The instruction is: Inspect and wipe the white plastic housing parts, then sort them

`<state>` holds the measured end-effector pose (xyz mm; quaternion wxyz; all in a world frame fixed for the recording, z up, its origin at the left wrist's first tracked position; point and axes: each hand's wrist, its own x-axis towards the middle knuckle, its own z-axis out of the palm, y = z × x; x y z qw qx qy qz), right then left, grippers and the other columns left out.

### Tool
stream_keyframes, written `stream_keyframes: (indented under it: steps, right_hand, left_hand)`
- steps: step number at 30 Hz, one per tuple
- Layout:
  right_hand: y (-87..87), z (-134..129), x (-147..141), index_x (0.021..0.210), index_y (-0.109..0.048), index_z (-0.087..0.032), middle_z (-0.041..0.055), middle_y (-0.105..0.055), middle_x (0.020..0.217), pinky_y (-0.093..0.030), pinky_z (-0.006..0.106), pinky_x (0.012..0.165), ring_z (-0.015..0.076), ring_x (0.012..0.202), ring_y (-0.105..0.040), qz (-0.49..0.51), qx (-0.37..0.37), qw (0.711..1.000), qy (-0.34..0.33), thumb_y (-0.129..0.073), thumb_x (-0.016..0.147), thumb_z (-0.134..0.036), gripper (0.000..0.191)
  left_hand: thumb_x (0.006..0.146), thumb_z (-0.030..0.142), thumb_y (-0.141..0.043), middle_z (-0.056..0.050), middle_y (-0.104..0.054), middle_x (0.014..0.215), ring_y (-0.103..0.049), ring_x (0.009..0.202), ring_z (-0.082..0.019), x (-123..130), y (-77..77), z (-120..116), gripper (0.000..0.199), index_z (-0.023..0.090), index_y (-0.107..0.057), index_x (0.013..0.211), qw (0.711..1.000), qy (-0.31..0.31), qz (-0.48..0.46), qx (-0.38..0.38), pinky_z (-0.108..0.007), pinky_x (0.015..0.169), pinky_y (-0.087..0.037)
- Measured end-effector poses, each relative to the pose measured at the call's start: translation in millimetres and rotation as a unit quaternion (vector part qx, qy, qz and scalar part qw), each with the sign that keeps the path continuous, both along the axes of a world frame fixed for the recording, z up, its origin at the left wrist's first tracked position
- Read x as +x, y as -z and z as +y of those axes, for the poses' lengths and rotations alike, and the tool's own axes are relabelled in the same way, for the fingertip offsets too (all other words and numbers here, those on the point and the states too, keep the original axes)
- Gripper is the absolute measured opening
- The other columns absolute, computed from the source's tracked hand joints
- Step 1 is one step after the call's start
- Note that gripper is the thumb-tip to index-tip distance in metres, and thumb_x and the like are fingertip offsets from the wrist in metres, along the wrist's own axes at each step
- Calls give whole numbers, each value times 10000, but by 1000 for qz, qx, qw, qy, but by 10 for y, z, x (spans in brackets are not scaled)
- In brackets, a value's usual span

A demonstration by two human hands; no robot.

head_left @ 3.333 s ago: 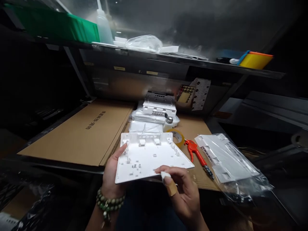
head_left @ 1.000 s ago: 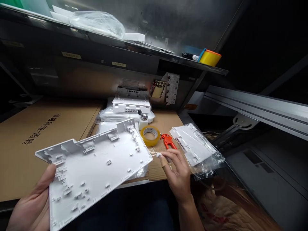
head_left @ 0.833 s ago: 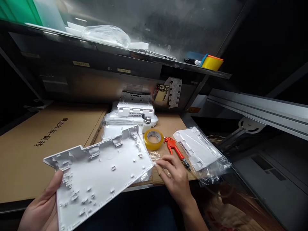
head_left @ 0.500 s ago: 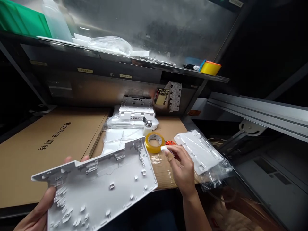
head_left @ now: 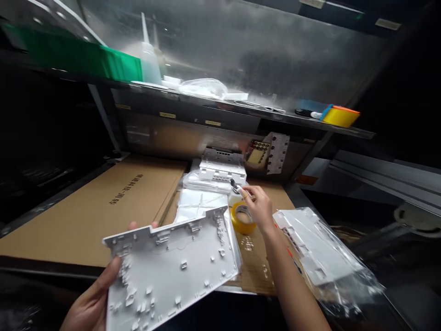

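Note:
My left hand (head_left: pixel 94 294) grips a white plastic housing panel (head_left: pixel 168 262) by its left edge, thumb on the inner face and fingertips behind the top edge. Clips and posts stand up from that inner face. My right hand (head_left: pixel 258 207) is closed in a pinch at the top of a small white bottle (head_left: pixel 235 197) with a metal cap and a dark flipped-up lid. A small white wad shows at the fingertips, partly hidden against the cap. Just below the bottle lies a roll of clear yellowish tape (head_left: pixel 237 219).
White housings (head_left: pixel 222 168) rest on bagged parts at the back. Flat cardboard (head_left: pixel 93 216) covers the left. At right lies a white panel (head_left: pixel 310 243) on clear plastic. A shelf above holds a spout bottle (head_left: pixel 150 62), a green bin (head_left: pixel 103 62) and a yellow roll (head_left: pixel 341 116).
My right hand has moved forward from beside the tape roll to the bottle's top with the white wad. The view has turned left; my left hand still holds the panel.

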<state>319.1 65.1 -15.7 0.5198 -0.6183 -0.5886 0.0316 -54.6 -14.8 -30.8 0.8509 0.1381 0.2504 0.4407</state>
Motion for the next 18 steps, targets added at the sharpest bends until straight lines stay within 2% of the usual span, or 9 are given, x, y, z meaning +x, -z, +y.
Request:
stream_keyframes:
  steps: [3,5,9,12,15,18]
  right_hand:
    - [-196,-104,-319,1058,-738,-238,50,-724,1059,-541,314,778,198,927,-679,4,41,998,-43,-630,979,-386,200]
    - [-322,-235,-589,1098,-720,-239,48,-721,1068,-551,311,824,193,988,-676,4,75,994,-78,-636,986,-328,166]
    - [-515,-495,-1154,1095,-697,-237,46,-716,1017,-575,323,855,187,974,-687,-26,131,976,-170,-656,958,-155,164]
    - [-578,-613,-1494,1089,-694,-252,44,-700,994,-591,318,809,188,930,-688,-21,149,967,-205,-684,921,-106,222]
    - [-551,-622,-1679,1138,-695,-264,52,-689,1015,-595,330,820,197,943,-687,-9,152,962,-226,-698,907,-101,282]
    - [-479,-535,-1699,1152,-700,-249,63,-680,1014,-591,346,831,207,951,-682,-24,150,959,-237,-685,909,-92,290]
  left_hand:
    - [933,452,-663,63,-585,1480,-499,1385,-295,163,-156,-70,796,549,-179,1558,994,-71,47,-65,-455,1219,-299]
    - [880,402,-750,19,-631,1443,-535,1361,-295,302,-243,-85,908,486,-181,1582,989,-120,72,-55,-406,1224,-311]
    - [899,389,-738,-14,-637,1456,-517,1399,-294,545,-371,-58,801,431,-309,1573,987,-135,84,-1,-394,1224,-335]
    - [895,409,-740,-4,-604,1498,-473,1441,-302,654,-427,-34,693,411,-436,1518,982,-139,117,41,-387,1209,-375]
    - [850,519,-760,3,-589,1512,-411,1482,-328,715,-446,-11,625,373,-566,1426,963,-157,204,74,-368,1187,-415]
    - [815,578,-772,-8,-585,1514,-352,1514,-331,747,-416,28,640,341,-610,1387,948,-173,250,95,-364,1234,-334]
